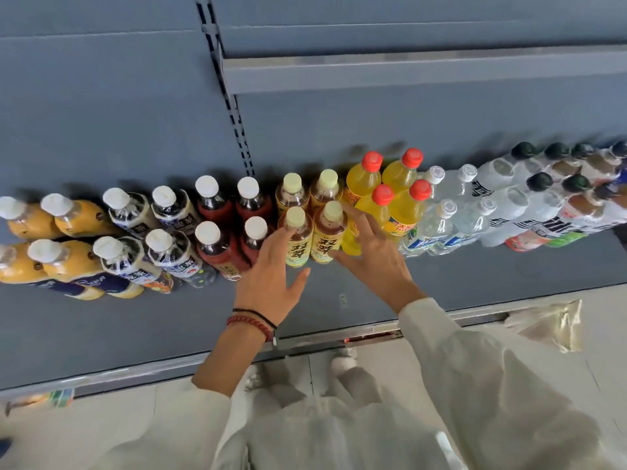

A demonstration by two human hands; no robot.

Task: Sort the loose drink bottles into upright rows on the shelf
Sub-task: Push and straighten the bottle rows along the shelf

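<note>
Upright drink bottles stand in paired rows along the back of the grey shelf (142,334). Two front tea bottles with pale yellow caps and yellow labels sit in the middle: the left tea bottle (298,247) and the right tea bottle (327,240). My left hand (271,276) is spread open, its fingers touching the left side of the left tea bottle. My right hand (371,249) is spread open too, fingers against the right side of the right tea bottle, next to the yellow red-capped bottles (400,212). Neither hand grips anything.
White-capped orange bottles (73,218), dark-labelled bottles (169,212) and red-labelled bottles (217,242) fill the left. Clear water bottles (441,222) and dark-capped bottles (539,201) fill the right. An upper shelf edge (407,72) hangs above. A crumpled plastic bag (546,323) lies on the floor.
</note>
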